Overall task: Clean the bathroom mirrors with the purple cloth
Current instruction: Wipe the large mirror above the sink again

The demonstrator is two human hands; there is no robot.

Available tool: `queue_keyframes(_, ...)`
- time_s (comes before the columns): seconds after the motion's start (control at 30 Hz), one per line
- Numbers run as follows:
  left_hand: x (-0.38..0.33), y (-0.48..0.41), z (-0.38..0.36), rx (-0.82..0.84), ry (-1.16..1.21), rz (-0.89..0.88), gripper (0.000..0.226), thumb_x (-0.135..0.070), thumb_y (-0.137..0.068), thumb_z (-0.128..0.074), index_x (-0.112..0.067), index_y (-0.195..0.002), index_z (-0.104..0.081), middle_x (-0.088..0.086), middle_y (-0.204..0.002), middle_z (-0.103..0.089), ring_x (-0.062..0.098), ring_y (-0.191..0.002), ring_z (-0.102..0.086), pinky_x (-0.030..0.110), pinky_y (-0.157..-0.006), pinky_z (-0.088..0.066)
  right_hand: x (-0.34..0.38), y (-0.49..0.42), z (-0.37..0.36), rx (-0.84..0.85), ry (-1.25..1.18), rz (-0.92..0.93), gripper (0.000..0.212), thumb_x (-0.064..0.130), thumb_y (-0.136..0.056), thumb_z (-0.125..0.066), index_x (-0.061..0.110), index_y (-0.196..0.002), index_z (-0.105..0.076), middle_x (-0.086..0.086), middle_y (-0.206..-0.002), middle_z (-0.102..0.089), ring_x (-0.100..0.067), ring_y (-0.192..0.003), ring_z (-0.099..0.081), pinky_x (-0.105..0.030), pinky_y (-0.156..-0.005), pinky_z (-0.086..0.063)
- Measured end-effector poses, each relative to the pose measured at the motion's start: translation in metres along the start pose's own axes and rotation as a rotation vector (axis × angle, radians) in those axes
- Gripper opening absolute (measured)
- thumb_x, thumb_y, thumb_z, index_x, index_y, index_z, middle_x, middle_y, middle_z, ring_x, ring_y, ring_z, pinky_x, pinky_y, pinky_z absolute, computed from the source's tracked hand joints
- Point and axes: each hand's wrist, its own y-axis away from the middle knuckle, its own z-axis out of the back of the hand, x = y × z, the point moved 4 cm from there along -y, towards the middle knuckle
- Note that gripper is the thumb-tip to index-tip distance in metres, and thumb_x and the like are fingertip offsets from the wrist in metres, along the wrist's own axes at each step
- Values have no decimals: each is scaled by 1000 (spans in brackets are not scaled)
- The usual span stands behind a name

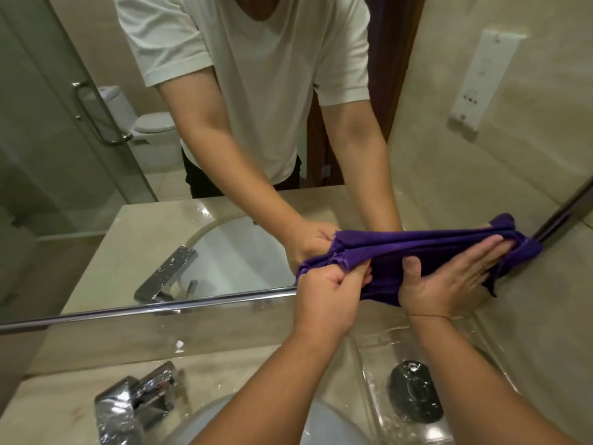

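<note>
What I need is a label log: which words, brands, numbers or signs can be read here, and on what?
No text can be read.
White panel: small dark marks, too blurred to read.
Black disc: pale marks, too blurred to read.
Faucet and cloth: no brand or label shows.

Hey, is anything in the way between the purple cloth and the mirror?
Nothing visible. The purple cloth already lies against the mirror near its lower right corner; the left hand grips its left end, the right hand presses it flat.
</note>
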Motion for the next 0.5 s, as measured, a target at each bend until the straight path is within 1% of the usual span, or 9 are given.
queue_keyframes(0.03, 0, 1, 8, -3, 0, -1, 22, -63, -74, -67, -44, -76, -78, -10, -78, -77, 8, -82, -75, 40, -87, -58, 5, 6, -3, 6, -13, -2, 127, 92, -77, -30, -3, -155, 1, -31, -162, 2, -37, -153, 1, -49, -122, -5)
queue_keyframes(0.13, 0, 4, 34, -13, 14, -2, 23, -63, -73, -67, -43, -75, -78, -9, -78, -77, 9, -82, -75, 40, -87, -58, 23, 23, -9, 8, -23, 21, 127, 90, -78, -31, -8, -154, -1, -35, -161, 1, -38, -152, 0, -33, -123, 6)
queue_keyframes(0.2, 0, 7, 54, -26, 12, -3, 25, -64, -72, -67, -42, -74, -78, -8, -77, -77, 9, -81, -75, 39, -87, -59, 37, 36, -14, 14, -27, 32, 127, 89, -79, -32, -9, -153, -2, -36, -160, 0, -39, -152, 0, -29, -122, 9)
queue_keyframes(0.33, -1, 10, 104, -50, 11, -10, 26, -64, -72, -67, -40, -74, -79, -7, -77, -77, 10, -81, -75, 39, -87, -59, 71, 69, -29, 12, -21, 39, 127, 89, -79, -31, -11, -153, -3, -38, -159, -2, -41, -151, -2, -29, -122, 8)
queue_keyframes(0.5, -2, 16, 181, -87, 4, -13, 26, -62, -71, -68, -39, -74, -79, -3, -76, -77, 15, -80, -76, 42, -86, -59, 122, 119, -54, 29, -17, 35, 126, 89, -79, -33, -9, -153, -2, -39, -159, -1, -43, -151, -2, -41, -124, 3)
